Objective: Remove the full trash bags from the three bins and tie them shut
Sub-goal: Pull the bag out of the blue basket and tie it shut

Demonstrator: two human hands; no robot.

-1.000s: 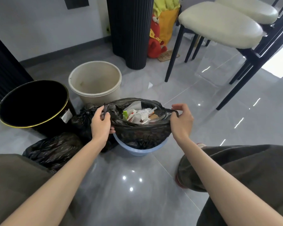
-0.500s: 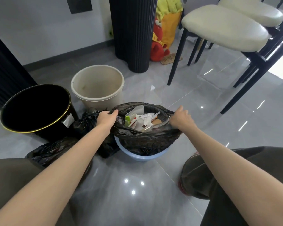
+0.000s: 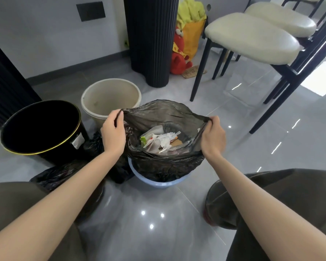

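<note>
Left hand, right hand each pinch rim of trash bag in blue bin. Lift straight, evenly; avoid spilling, tearing.

The blue bin is mostly hidden by the black bag; chairs cut off at the right edge

Bare forearms, loose olive-brown trousers

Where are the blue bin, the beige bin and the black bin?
blue bin (image 3: 158,184): head view, front outer wall.
beige bin (image 3: 109,95): head view, inside back wall.
black bin (image 3: 40,127): head view, dark inside.
</note>
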